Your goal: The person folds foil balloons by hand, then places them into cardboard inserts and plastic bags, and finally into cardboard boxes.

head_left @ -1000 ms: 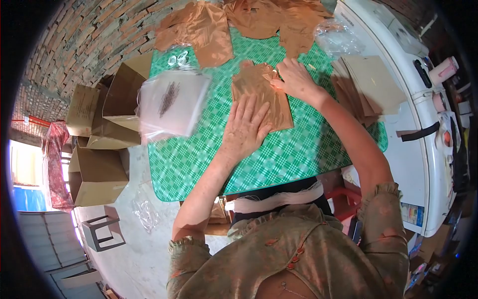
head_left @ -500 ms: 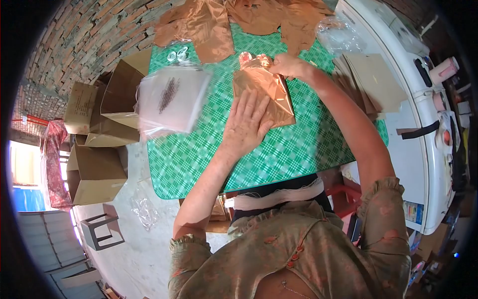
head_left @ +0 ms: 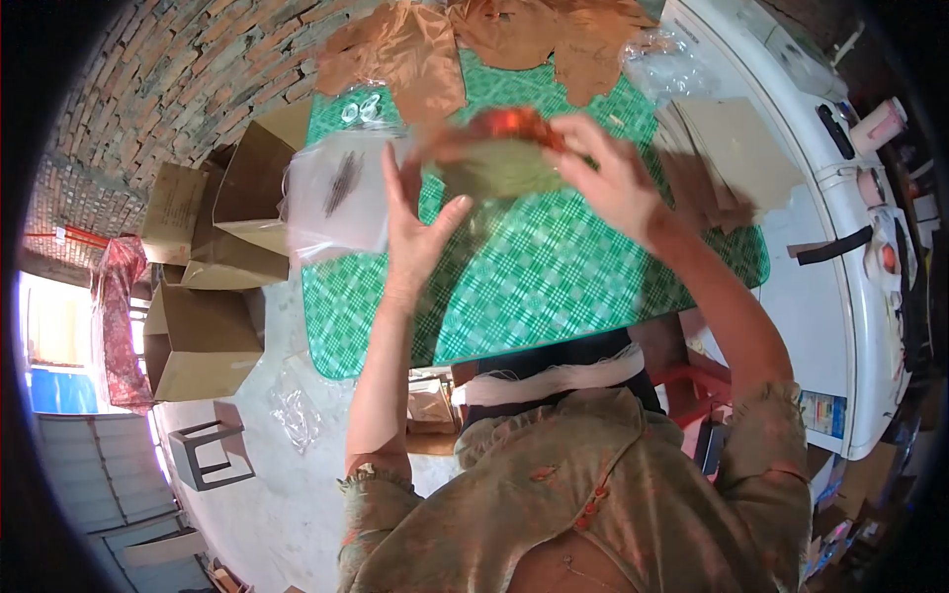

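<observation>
A folded, shiny copper-coloured satin piece point(head_left: 499, 163) is lifted off the table and smeared by motion. My right hand point(head_left: 618, 183) pinches its right end between thumb and fingers. My left hand point(head_left: 417, 232) is by its left end, thumb and fingers spread apart; whether it touches the fabric is hidden by blur. Left of that hand lies a stack of clear plastic bags point(head_left: 336, 208) with dark print. More copper satin garments point(head_left: 425, 64) are spread along the far edge of the table.
A green checked cloth point(head_left: 534, 296) covers the table. Beige card sheets point(head_left: 741, 158) lie at the right, with crumpled clear plastic point(head_left: 667, 64) behind them. Open cardboard boxes point(head_left: 208, 336) stand on the left. A small dark stool point(head_left: 208, 450) is on the floor.
The folded satin piece was flat on the table under my left palm; now it is raised and turning in my right hand. My left hand has come off it and moved left.
</observation>
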`<state>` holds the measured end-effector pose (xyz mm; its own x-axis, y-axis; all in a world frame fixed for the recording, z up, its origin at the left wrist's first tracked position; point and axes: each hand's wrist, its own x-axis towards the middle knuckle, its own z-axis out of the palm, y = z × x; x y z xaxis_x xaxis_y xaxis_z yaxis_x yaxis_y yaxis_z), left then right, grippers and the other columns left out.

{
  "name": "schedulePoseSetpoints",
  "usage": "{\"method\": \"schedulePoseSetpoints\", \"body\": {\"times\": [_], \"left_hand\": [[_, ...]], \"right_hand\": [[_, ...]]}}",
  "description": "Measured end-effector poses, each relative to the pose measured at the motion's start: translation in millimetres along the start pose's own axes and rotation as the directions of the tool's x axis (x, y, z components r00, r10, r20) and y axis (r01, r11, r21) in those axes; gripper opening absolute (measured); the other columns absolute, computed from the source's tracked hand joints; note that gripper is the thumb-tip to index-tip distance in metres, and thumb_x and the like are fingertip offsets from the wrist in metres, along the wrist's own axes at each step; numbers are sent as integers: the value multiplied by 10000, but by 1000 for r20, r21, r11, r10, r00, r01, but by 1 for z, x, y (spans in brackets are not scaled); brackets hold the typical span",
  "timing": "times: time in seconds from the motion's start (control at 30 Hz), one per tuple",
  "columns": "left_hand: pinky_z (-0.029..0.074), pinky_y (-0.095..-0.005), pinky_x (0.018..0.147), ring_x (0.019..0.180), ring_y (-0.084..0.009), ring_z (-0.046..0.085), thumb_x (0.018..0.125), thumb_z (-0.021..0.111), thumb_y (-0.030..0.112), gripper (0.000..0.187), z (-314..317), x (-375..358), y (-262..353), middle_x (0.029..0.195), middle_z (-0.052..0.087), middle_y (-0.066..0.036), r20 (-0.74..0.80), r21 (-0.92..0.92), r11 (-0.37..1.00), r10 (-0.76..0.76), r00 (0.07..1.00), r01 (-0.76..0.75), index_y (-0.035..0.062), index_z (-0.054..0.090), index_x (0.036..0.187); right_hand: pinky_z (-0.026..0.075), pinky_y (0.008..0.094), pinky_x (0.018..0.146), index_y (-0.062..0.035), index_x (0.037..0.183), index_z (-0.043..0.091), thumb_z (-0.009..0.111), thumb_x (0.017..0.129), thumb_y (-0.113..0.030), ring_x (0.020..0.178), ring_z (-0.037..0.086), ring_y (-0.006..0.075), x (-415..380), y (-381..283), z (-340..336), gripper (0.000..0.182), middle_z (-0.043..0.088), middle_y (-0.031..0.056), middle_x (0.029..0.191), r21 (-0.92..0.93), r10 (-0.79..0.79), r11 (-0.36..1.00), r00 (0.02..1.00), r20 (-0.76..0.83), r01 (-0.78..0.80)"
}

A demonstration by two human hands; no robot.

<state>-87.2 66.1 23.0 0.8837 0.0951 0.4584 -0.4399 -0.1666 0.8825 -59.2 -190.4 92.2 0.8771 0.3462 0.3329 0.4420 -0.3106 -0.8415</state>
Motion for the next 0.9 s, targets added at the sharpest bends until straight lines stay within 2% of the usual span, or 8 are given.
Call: {"method": "schedulePoseSetpoints", "body": {"times": [0.07,0.1,0.17,0.23,0.37,0.47,0.6,0.9], "left_hand": [[307,-425,1218,1455,-310,416,796,843,124,971,-14,-18,16,1543,466,-198,164,-87,982,-154,974,170,18,301,1595],[333,-424,1208,1409,-269,485,765,757,-7,751,-16,-33,24,1443,594,-148,191,129,984,-144,971,121,18,511,1475],[321,-457,1225,1417,-322,494,626,617,-124,665,-14,-63,30,1372,643,-150,358,216,976,-47,932,-34,46,676,1266],[207,-556,1257,1476,-387,409,640,616,-96,657,-14,-84,32,1457,574,-161,643,342,883,31,765,-323,53,684,1276],[215,-570,1252,1515,-395,333,677,684,35,650,-11,-109,56,1537,489,-181,716,386,878,-92,693,-282,57,668,1326],[251,-573,1242,1487,-397,376,706,694,68,616,-14,-94,61,1515,499,-185,632,390,870,-14,775,-301,71,665,1321],[281,-560,1228,1475,-412,376,892,684,207,549,1,-54,35,1561,447,-190,607,506,738,64,792,-447,73,587,1415],[197,-527,1263,1533,-383,270,1034,511,461,612,47,-16,-7,1660,290,-184,789,463,628,31,614,-625,162,436,1563]], "right_hand": [[493,417,951,-43,1173,623,688,892,-54,1152,635,256,-37,4,5,288,696,97,1199,-221,-345,913,938,28,342],[484,438,972,-52,1145,638,706,862,-35,1207,621,267,-56,9,7,291,687,91,1241,-322,-498,809,864,70,492],[464,468,1003,-64,1097,649,722,815,-21,1275,585,278,-98,26,13,294,667,70,1288,-334,-470,804,870,152,492],[444,481,1036,-65,1068,652,713,786,7,1319,559,290,-131,39,20,297,648,70,1320,-375,-431,798,881,195,473],[409,481,1087,-34,1076,641,650,742,76,1357,526,313,-162,45,18,352,626,108,1332,-444,-339,803,918,207,397],[397,490,1109,-10,1115,635,617,710,96,1376,504,327,-171,43,9,419,612,132,1338,-433,-290,833,939,184,343],[388,501,1128,3,1176,624,612,725,77,1393,477,342,-177,49,4,458,587,145,1372,-489,-249,826,959,132,282],[223,569,1217,25,1417,516,723,857,-249,1474,381,338,-151,40,9,657,478,180,1526,-647,-118,738,981,154,191]]}}
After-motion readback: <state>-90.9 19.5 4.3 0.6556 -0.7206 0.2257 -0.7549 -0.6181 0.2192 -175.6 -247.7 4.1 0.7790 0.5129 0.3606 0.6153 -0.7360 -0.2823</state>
